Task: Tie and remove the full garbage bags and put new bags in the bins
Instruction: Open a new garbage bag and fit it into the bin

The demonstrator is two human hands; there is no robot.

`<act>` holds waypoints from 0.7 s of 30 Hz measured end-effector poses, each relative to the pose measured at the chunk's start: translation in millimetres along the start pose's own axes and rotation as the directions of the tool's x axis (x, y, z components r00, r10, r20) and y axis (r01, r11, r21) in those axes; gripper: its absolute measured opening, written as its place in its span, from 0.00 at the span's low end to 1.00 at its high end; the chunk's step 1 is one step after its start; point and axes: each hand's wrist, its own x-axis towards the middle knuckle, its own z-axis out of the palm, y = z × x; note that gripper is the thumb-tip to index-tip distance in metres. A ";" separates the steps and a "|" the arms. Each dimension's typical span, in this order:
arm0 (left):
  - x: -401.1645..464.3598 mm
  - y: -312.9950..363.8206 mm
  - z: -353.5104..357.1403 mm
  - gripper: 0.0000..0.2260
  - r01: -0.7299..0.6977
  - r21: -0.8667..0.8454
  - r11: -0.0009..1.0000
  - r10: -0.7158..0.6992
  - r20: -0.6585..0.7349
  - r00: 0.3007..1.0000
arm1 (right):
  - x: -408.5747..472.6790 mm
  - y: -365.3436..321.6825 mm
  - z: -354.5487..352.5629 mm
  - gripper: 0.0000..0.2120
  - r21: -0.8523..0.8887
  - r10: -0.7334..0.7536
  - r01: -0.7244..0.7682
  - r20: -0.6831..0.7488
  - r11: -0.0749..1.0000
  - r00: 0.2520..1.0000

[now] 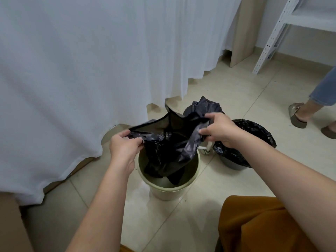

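Both hands hold a new black bag (pixel 163 142) open above a pale green bin (pixel 169 186). Left hand (pixel 123 148) pinches the bag's left edge, thumb and fingers curled over the plastic; right hand (pixel 221 130) grips the right edge the same way, with a bunch of the film gathered under its fingers. Between them the mouth of the bag is spread wide, and its lower part hangs down inside the bin, short of the bottom, not yet folded over the rim. The bin stands on the tiled floor (pixel 209 179), close in front of an orange garment (pixel 254 224) at the lower right. Just beyond the right hand sits a dark bin (pixel 234 164) already lined with black plastic, and behind the raised bag another black bag (pixel 205 106) shows. A white curtain (pixel 91 70) hangs to the left, its hem touching the floor. Farther right stand a white metal rack (pixel 272 46) and another person's feet in flat shoes (pixel 298 115).
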 end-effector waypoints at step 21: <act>-16.9 2.4 -7.6 0.15 0.131 0.313 0.941 -0.222 0.278 0.935 | -14.0 0.5 -7.5 0.25 -0.335 0.198 -0.088 0.310 0.938 0.930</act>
